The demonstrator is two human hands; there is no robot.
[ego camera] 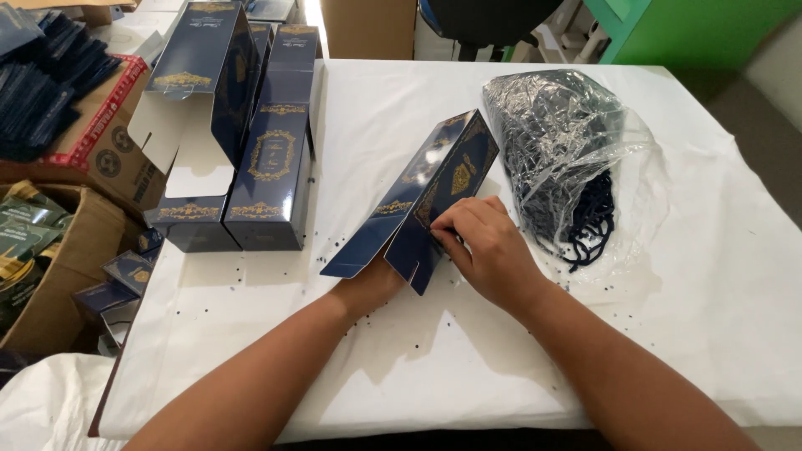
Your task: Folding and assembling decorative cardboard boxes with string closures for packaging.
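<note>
A dark blue carton with gold ornament (434, 179) lies tilted on the white table (376, 108), its open end toward me. My left hand (368, 288) reaches into that open end, so its fingers are hidden behind the flaps. My right hand (489, 246) rests on the carton's lower right flap, fingertips pinching its edge.
Several finished blue cartons (271, 159) lie side by side at the left, one with open white flaps (196, 83). A crinkled clear plastic bag of dark blue cords (568, 159) sits at the right. Cardboard boxes with flat blue packs (58, 167) stand off the table's left edge.
</note>
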